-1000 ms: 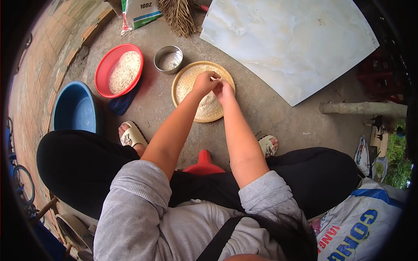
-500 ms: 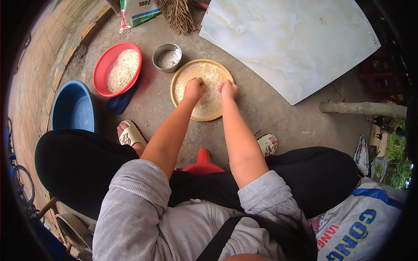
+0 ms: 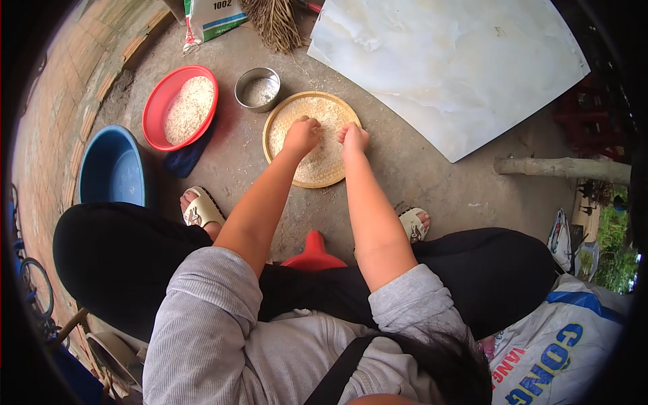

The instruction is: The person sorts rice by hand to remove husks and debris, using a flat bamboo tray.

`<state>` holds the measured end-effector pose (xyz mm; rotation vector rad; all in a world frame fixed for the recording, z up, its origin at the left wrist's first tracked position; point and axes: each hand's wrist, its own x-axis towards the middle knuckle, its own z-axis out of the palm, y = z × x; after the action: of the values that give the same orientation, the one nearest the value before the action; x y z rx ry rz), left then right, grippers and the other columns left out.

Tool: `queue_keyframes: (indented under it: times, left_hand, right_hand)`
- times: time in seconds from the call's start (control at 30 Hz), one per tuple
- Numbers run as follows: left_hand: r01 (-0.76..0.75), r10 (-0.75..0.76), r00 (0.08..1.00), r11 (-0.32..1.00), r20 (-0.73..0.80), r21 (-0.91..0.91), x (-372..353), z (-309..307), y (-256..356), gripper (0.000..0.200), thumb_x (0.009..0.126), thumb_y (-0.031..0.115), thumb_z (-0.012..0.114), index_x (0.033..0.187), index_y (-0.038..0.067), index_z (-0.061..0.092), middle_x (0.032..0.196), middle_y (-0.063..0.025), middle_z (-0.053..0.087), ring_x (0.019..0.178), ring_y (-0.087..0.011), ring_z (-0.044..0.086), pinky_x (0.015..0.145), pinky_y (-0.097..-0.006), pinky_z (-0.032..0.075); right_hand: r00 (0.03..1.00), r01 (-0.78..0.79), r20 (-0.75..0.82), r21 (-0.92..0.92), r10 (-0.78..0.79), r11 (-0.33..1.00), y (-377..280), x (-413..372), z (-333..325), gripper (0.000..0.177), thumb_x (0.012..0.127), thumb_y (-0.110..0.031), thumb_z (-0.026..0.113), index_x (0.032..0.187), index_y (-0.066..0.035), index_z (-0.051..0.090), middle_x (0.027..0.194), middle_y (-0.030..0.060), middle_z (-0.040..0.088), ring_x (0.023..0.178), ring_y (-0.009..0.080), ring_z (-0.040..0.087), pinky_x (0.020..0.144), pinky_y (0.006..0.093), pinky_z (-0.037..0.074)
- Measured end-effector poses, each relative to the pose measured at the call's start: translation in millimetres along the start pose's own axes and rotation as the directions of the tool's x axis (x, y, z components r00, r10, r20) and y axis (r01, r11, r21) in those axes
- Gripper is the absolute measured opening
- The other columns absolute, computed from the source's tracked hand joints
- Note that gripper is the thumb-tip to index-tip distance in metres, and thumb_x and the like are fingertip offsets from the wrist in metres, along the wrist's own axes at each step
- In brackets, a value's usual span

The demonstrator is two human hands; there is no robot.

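Observation:
A round woven tray (image 3: 322, 182) with a layer of pale grains lies on the floor ahead of me. Over its middle is my left hand (image 3: 302, 137), fingers curled; what they hold, if anything, is too small to tell. My right hand (image 3: 354, 139) is at the tray's right side, its fingers closed in a pinch with their contents hidden. A metal bowl (image 3: 258, 88) with some grains stands just behind the tray to the left. Farther left, a red basin (image 3: 156, 116) holds a heap of pale grains.
A blue basin (image 3: 115, 167) stands at the left, near a dark blue cloth (image 3: 185, 158). A straw broom (image 3: 273, 25) and a printed bag (image 3: 214, 23) are at the back. A large pale sheet (image 3: 449, 67) lies at the right, near a wooden pole (image 3: 563, 168).
My left hand has shifted slightly to the right and up over the tray, and its fingers look a little looser. My right hand has hardly moved.

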<state>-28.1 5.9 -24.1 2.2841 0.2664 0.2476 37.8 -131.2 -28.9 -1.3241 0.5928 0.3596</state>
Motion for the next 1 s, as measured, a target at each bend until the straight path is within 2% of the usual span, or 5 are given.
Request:
queue_keyframes:
  times: [0.3,0.4,0.5,0.63,1.0]
  left_hand:
    - [0.105,-0.107,0.985,0.994,0.133,0.021,3.9,12.2,-8.1,0.013,0.075,0.005,0.065,0.088,0.004,0.064,0.08,-0.0092,0.064,0.073,-0.0264,0.063,0.066,-0.0343,0.051]
    - [0.353,-0.21,0.93,0.744,0.302,-0.568,17.3,10.6,-4.1,0.013,0.082,0.006,0.066,0.091,-0.001,0.059,0.082,-0.0061,0.064,0.072,-0.0111,0.06,0.063,-0.0246,0.05]
    - [0.267,-0.073,0.946,0.731,0.316,-0.628,26.7,14.3,11.1,0.013,0.081,0.007,0.066,0.091,0.001,0.061,0.082,-0.0059,0.065,0.071,-0.0113,0.06,0.064,-0.0255,0.05]
    - [0.068,-0.061,0.998,0.968,0.036,-0.243,24.0,1.6,29.7,0.02,0.075,0.011,0.067,0.094,0.005,0.065,0.087,-0.01,0.066,0.073,-0.0232,0.064,0.07,-0.0332,0.052]
    - [-0.105,0.097,0.988,0.993,0.122,0.055,-10.9,22.7,-6.2,0.011,0.074,0.005,0.062,0.085,0.006,0.064,0.083,-0.0125,0.061,0.082,-0.0344,0.06,0.075,-0.0385,0.05]
  right_hand:
    - [0.998,0.047,-0.046,-0.061,-0.049,0.997,1.1,-5.6,1.8,0.027,0.092,-0.016,0.046,0.085,0.007,0.058,0.073,0.0131,0.061,0.061,0.021,0.061,0.055,0.0295,0.052]
    - [0.995,-0.083,0.05,-0.005,0.083,0.997,1.9,-0.8,4.1,0.027,0.091,-0.017,0.046,0.09,0.007,0.059,0.081,0.0137,0.063,0.07,0.0216,0.064,0.063,0.0309,0.054]
    - [0.958,-0.237,0.204,0.155,0.203,0.959,10.7,4.2,7.3,0.026,0.09,-0.018,0.047,0.093,0.005,0.06,0.087,0.0132,0.064,0.076,0.0211,0.065,0.07,0.0322,0.055]
    - [0.938,-0.325,0.202,0.221,0.283,0.919,13.7,10.5,4.4,0.021,0.088,-0.018,0.047,0.085,-0.002,0.06,0.077,0.0088,0.061,0.066,0.0169,0.06,0.06,0.0292,0.051]
    - [0.992,-0.097,-0.073,0.053,0.101,0.994,6.7,0.3,-1.4,0.025,0.089,-0.022,0.051,0.075,-0.002,0.057,0.067,0.0061,0.058,0.055,0.0154,0.054,0.052,0.0284,0.047]
